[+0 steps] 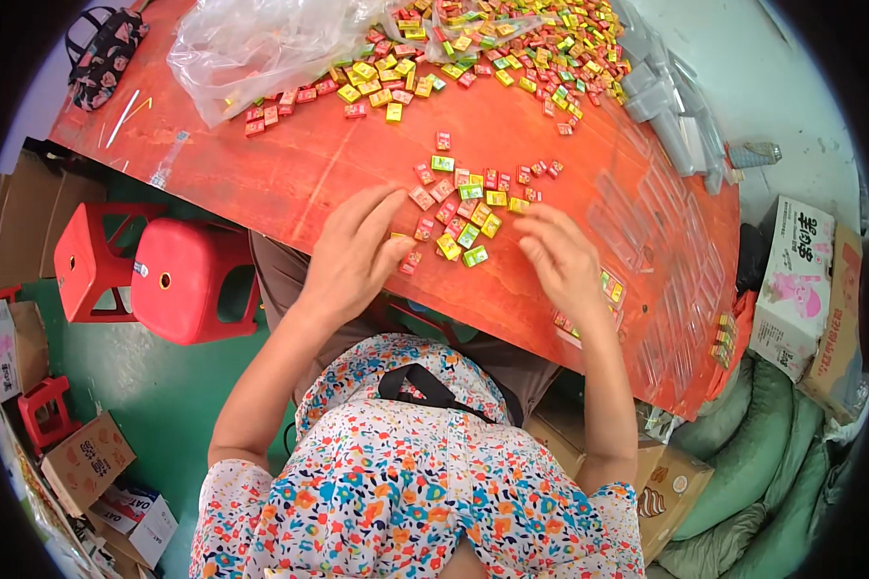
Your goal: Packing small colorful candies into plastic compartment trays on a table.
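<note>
Loose small candy-sized boxes [469,191] in red, yellow and green lie on the red table between my two hands. My left hand [357,253] is at the left side of this group, thumb and fingers apart, with a red box [411,261] next to its thumb. On the other side, my right hand [562,259] has its fingers spread, the fingertips close to a yellow box [518,206]. Neither hand shows anything gripped. Partly hidden by my right wrist, more small boxes [610,287] stand in rows near the table's front edge.
A large heap of the same boxes [579,48] covers the far table beside a clear plastic bag [261,48]. Clear plastic trays [681,280] lie at right, with stacked ones [681,121] behind. Red stools [188,280] stand at left; cartons [792,289] at right.
</note>
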`<act>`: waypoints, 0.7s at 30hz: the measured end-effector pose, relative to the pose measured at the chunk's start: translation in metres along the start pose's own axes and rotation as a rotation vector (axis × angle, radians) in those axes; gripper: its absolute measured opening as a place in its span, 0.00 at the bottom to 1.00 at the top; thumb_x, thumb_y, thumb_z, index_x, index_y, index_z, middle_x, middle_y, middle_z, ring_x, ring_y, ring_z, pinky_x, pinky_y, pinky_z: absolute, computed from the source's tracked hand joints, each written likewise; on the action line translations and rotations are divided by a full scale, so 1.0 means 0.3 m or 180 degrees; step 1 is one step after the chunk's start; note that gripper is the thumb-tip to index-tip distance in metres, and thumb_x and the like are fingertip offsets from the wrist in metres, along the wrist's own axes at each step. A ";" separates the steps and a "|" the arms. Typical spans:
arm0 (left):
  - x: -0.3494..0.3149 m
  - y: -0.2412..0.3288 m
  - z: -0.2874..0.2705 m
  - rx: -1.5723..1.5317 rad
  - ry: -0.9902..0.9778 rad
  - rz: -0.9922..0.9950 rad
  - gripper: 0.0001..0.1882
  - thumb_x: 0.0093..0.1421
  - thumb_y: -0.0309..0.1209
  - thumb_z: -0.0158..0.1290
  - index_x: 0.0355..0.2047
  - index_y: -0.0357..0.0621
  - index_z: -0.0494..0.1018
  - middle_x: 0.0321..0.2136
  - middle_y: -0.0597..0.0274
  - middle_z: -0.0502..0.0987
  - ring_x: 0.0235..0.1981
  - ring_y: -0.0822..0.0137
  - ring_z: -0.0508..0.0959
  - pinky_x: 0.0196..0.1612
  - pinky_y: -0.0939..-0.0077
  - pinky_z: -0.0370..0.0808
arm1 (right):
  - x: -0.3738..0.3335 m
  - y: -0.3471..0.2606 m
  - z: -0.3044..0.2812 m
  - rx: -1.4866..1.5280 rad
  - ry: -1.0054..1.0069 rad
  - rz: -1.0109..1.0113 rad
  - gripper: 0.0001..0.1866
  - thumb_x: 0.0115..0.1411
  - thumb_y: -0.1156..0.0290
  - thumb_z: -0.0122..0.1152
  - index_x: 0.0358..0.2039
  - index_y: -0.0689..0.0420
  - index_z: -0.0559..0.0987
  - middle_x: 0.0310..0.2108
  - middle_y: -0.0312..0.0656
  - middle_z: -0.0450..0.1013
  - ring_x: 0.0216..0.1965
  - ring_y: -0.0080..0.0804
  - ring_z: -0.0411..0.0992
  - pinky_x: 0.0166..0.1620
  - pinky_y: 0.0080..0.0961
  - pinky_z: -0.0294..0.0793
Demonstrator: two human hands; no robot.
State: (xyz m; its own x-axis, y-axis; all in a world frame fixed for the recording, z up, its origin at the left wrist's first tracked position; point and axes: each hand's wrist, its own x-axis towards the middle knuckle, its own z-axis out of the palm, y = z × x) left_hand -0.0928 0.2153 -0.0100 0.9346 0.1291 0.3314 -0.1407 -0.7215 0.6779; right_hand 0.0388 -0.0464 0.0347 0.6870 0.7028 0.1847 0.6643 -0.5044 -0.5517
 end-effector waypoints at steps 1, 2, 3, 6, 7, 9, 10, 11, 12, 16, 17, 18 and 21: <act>-0.021 -0.007 -0.008 0.0192 0.0254 0.0248 0.26 0.58 0.38 0.61 0.54 0.40 0.71 0.49 0.50 0.74 0.49 0.49 0.74 0.53 0.59 0.72 | -0.016 -0.032 0.022 -0.0231 0.0291 -0.0349 0.10 0.58 0.68 0.66 0.39 0.58 0.81 0.43 0.44 0.77 0.44 0.44 0.77 0.46 0.38 0.77; -0.035 0.001 -0.012 0.0193 0.0246 0.0239 0.26 0.58 0.38 0.61 0.54 0.40 0.71 0.49 0.50 0.74 0.49 0.49 0.74 0.53 0.59 0.72 | -0.032 -0.070 0.038 -0.0246 0.0275 -0.0219 0.12 0.57 0.67 0.68 0.39 0.57 0.81 0.42 0.44 0.77 0.43 0.44 0.77 0.45 0.38 0.77; -0.046 0.012 -0.021 0.0339 0.0078 0.0367 0.26 0.57 0.38 0.62 0.53 0.41 0.72 0.47 0.51 0.74 0.47 0.50 0.74 0.50 0.59 0.72 | -0.048 -0.104 0.056 -0.0263 0.0261 -0.0087 0.13 0.56 0.65 0.69 0.39 0.57 0.81 0.41 0.43 0.77 0.41 0.44 0.77 0.43 0.38 0.77; -0.052 0.046 -0.027 0.0567 -0.0184 0.0549 0.25 0.54 0.36 0.64 0.51 0.42 0.74 0.42 0.55 0.75 0.41 0.53 0.75 0.44 0.61 0.72 | -0.064 -0.142 0.127 -0.0825 0.0378 -0.0015 0.20 0.53 0.58 0.72 0.41 0.57 0.80 0.40 0.42 0.76 0.42 0.42 0.76 0.41 0.36 0.77; -0.056 0.046 -0.014 0.0630 -0.0191 0.0609 0.24 0.53 0.36 0.64 0.49 0.42 0.74 0.40 0.56 0.75 0.40 0.54 0.74 0.43 0.61 0.72 | -0.064 -0.147 0.147 -0.0855 0.0350 0.0105 0.21 0.52 0.59 0.72 0.43 0.57 0.79 0.39 0.42 0.75 0.42 0.42 0.75 0.41 0.36 0.76; -0.058 0.047 0.005 0.0696 -0.0194 0.0666 0.23 0.53 0.36 0.65 0.48 0.42 0.75 0.39 0.57 0.75 0.38 0.55 0.74 0.42 0.61 0.72 | -0.066 -0.136 0.174 -0.0876 0.0425 0.0116 0.19 0.53 0.62 0.71 0.43 0.57 0.79 0.39 0.42 0.75 0.41 0.42 0.75 0.42 0.37 0.76; -0.058 0.049 0.014 0.0719 -0.0118 0.0637 0.23 0.52 0.37 0.65 0.46 0.42 0.75 0.37 0.57 0.74 0.37 0.55 0.74 0.41 0.62 0.72 | -0.066 -0.132 0.181 -0.0900 0.0500 0.0133 0.18 0.53 0.64 0.70 0.43 0.57 0.79 0.39 0.42 0.75 0.41 0.42 0.75 0.42 0.38 0.75; -0.055 0.053 0.020 0.0742 -0.0042 0.0607 0.22 0.52 0.37 0.65 0.45 0.42 0.75 0.35 0.58 0.74 0.36 0.56 0.74 0.40 0.62 0.72 | -0.068 -0.126 0.178 -0.0898 0.0498 0.0126 0.18 0.53 0.64 0.70 0.43 0.57 0.79 0.39 0.42 0.75 0.41 0.42 0.75 0.42 0.38 0.75; -0.052 0.062 0.024 0.0755 -0.0036 0.0594 0.22 0.52 0.37 0.65 0.45 0.42 0.75 0.35 0.58 0.74 0.36 0.56 0.74 0.40 0.62 0.72 | -0.072 -0.118 0.169 -0.0921 0.0562 0.0135 0.18 0.53 0.65 0.69 0.43 0.57 0.79 0.39 0.43 0.75 0.41 0.43 0.75 0.42 0.39 0.75; -0.039 0.103 0.044 0.0871 0.0042 0.0155 0.22 0.52 0.36 0.65 0.45 0.41 0.75 0.33 0.56 0.73 0.34 0.56 0.74 0.37 0.63 0.73 | -0.063 -0.112 0.154 -0.0881 0.0700 -0.0024 0.18 0.53 0.71 0.66 0.45 0.57 0.79 0.42 0.43 0.74 0.43 0.43 0.73 0.45 0.39 0.72; -0.040 0.111 0.043 0.0854 0.0030 0.0088 0.22 0.53 0.36 0.65 0.45 0.40 0.75 0.32 0.56 0.72 0.34 0.55 0.74 0.36 0.63 0.73 | -0.055 -0.122 0.151 -0.0827 0.0707 -0.0150 0.18 0.53 0.73 0.65 0.46 0.57 0.79 0.44 0.43 0.74 0.45 0.43 0.73 0.46 0.39 0.72; -0.043 0.116 0.037 0.0852 0.0021 0.0089 0.22 0.53 0.36 0.65 0.45 0.40 0.75 0.32 0.56 0.72 0.34 0.55 0.74 0.36 0.63 0.73 | -0.039 -0.136 0.145 -0.0825 0.0706 -0.0141 0.18 0.53 0.73 0.65 0.46 0.57 0.79 0.44 0.43 0.74 0.45 0.43 0.73 0.46 0.39 0.72; -0.047 0.111 0.000 0.0476 -0.0198 0.0031 0.22 0.53 0.34 0.65 0.47 0.39 0.74 0.34 0.55 0.73 0.35 0.54 0.75 0.37 0.61 0.74 | 0.019 -0.179 0.142 -0.0630 -0.0017 -0.0881 0.23 0.53 0.78 0.65 0.51 0.57 0.77 0.50 0.45 0.71 0.49 0.45 0.70 0.52 0.39 0.70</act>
State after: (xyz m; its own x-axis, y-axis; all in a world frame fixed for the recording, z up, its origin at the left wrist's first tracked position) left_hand -0.1105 0.1894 0.0080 0.9526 0.0826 0.2929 -0.1039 -0.8163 0.5681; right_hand -0.0055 0.0063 0.0307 0.4714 0.8290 0.3009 0.8701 -0.3814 -0.3123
